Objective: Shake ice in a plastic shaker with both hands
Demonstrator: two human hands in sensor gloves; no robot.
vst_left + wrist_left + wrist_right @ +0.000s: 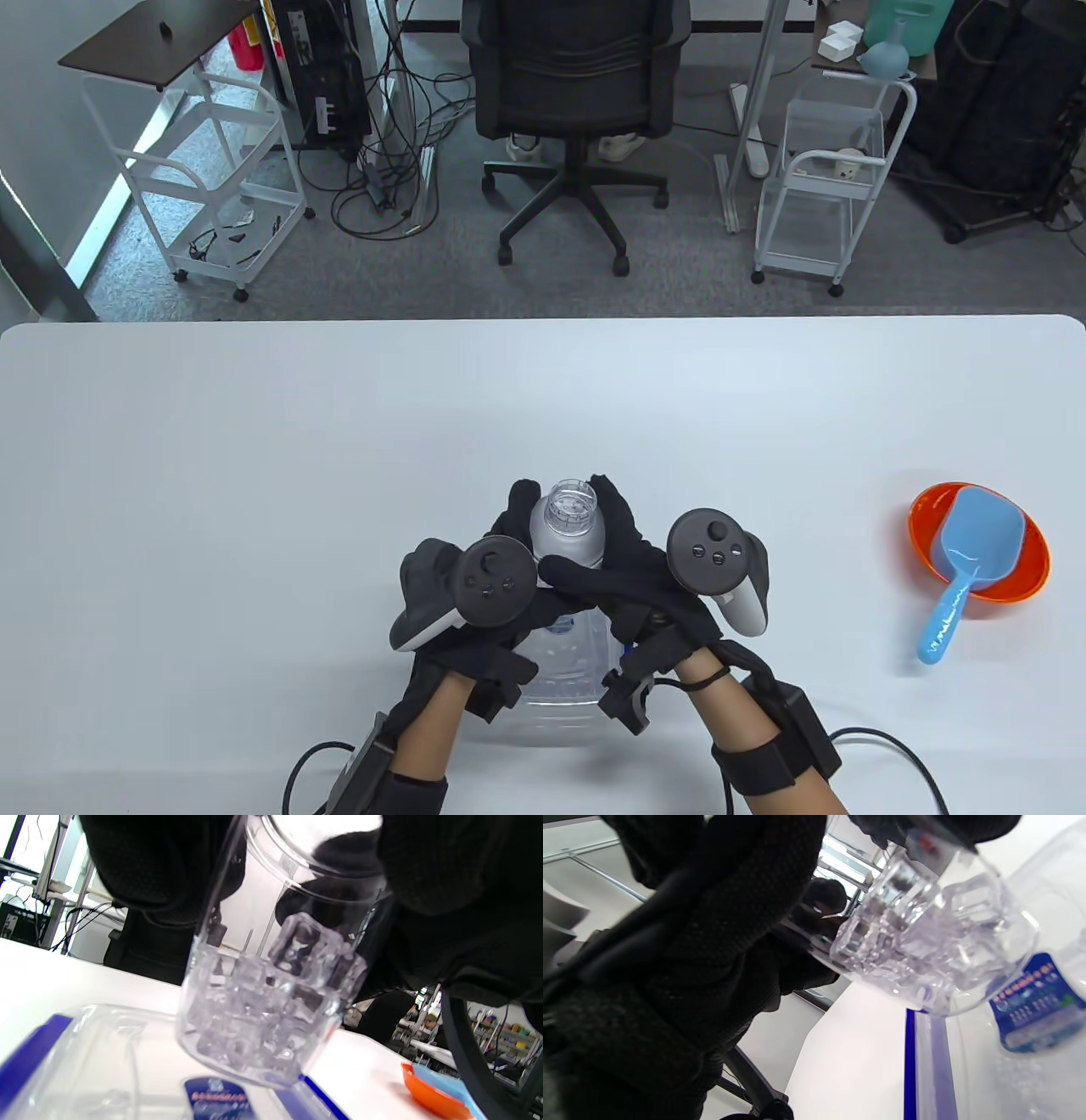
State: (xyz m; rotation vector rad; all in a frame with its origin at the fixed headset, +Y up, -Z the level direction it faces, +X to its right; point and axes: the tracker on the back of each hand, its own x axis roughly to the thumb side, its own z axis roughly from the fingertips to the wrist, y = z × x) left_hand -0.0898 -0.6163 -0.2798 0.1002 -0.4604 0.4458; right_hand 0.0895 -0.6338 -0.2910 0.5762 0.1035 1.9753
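Well, both hands, left hand and right hand, grip the ice-filled shaker above a clear container; its blue label's writing is unreadable.

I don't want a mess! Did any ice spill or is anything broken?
Nothing stands out. The ice is all inside the shaker, gripped by the left hand and right hand. The scoop lies in its bowl.

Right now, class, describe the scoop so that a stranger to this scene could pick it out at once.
Start at the white table and go to its right side, away from the two gloved hands. There an orange bowl sits alone, and the scoop lies in it, handle sticking out over the rim. It is the only light blue thing on the table.
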